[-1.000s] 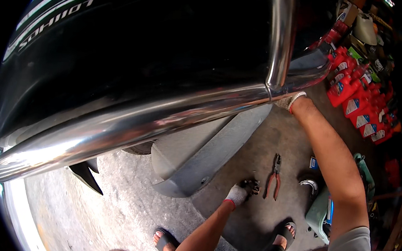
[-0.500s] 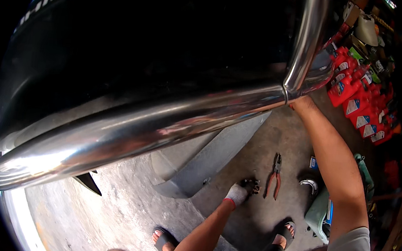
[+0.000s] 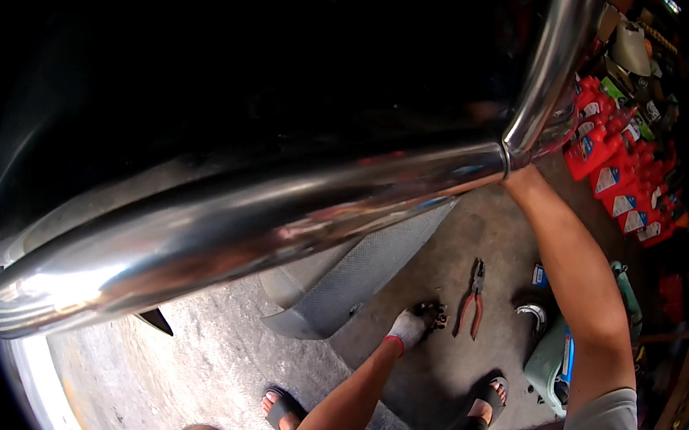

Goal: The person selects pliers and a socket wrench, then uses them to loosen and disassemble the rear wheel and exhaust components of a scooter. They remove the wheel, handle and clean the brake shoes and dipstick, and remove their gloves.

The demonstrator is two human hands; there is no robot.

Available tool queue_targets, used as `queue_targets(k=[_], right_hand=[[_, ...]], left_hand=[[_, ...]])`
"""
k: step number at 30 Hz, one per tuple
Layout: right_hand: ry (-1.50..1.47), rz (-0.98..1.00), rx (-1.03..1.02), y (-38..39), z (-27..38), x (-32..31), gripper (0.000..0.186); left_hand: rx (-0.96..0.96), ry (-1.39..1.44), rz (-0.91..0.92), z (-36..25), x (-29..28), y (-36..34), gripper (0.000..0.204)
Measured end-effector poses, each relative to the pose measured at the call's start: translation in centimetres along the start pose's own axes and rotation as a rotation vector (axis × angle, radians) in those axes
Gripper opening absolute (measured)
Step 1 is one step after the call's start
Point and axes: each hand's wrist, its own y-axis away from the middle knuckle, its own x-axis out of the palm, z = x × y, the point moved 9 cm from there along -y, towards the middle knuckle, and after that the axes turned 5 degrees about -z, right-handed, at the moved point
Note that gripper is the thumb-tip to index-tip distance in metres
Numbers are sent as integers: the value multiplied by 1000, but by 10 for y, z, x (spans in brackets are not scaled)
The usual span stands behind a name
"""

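Observation:
My left hand (image 3: 412, 326), in a pale glove with dark-stained fingers, is low over the concrete floor. Its fingers are curled at a cluster of small dark metal parts (image 3: 439, 316); what lies inside the grip is too dark to make out. Just right of it lie pliers (image 3: 472, 302) with red handles, their jaws pointing away from me. My right forearm (image 3: 560, 230) reaches up and forward beneath a thick chrome tube (image 3: 279, 209). The tube and the dark body above it hide the right hand, so whatever it touches does not show.
A grey textured plastic panel (image 3: 338, 284) hangs below the tube. Beside my right arm are a curved metal piece (image 3: 534, 315), a small blue box (image 3: 539, 275) and a green container (image 3: 544, 368). Several red jugs (image 3: 610, 173) stand at far right. My sandalled feet (image 3: 479, 411) are near.
The view has shifted slightly, so the chrome tube's joint appears farther right. My left hand stays at the small parts with barely any movement. My right hand remains hidden behind the tube.

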Motion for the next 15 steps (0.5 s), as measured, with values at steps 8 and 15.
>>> queue_targets(k=[8, 15], right_hand=[[-14, 4, 12, 5, 0, -9, 53], [-11, 28, 25, 20, -12, -23, 53]], left_hand=[[6, 48, 2, 17, -4, -8, 38], [-59, 111, 14, 13, -1, -7, 38]])
